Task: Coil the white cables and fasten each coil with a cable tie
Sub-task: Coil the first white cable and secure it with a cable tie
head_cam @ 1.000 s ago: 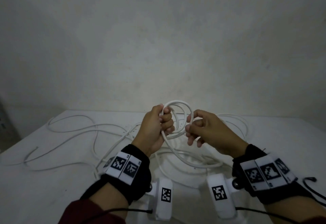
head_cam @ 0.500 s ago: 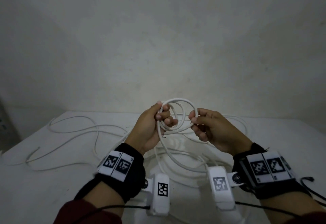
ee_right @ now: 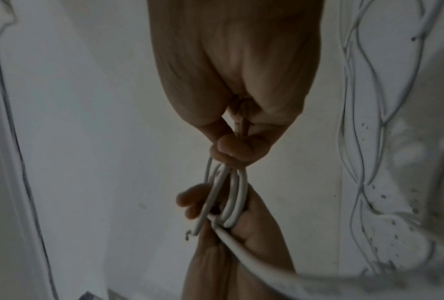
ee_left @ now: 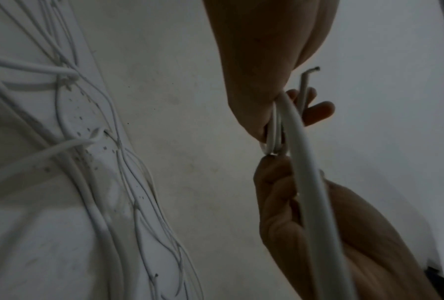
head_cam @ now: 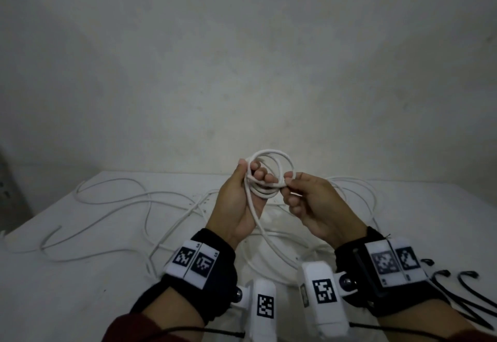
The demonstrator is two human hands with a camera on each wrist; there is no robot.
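1. Our left hand (head_cam: pixel 239 196) is clenched around the coil (head_cam: pixel 269 175), raised above the bench (head_cam: pixel 80 274), so the loops stay stacked.
2. Our right hand (head_cam: pixel 309 201) pinches the coil's 3 o'clock edge, likely seating the newest loop.
3. The uncoiled tail (head_cam: pixel 266 236) drops toward 6 o'clock; slack feeds freely.
4. Loose white cables (head_cam: pixel 121 201) sprawl at 9 o'clock.
5. A cut end (ee_left: pixel 308 79) pokes past our fingers.
6. We see no tie on the coil yet.

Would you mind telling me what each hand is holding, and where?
Both hold one white cable coil. The left hand grips its left side; the right hand pinches its right edge.
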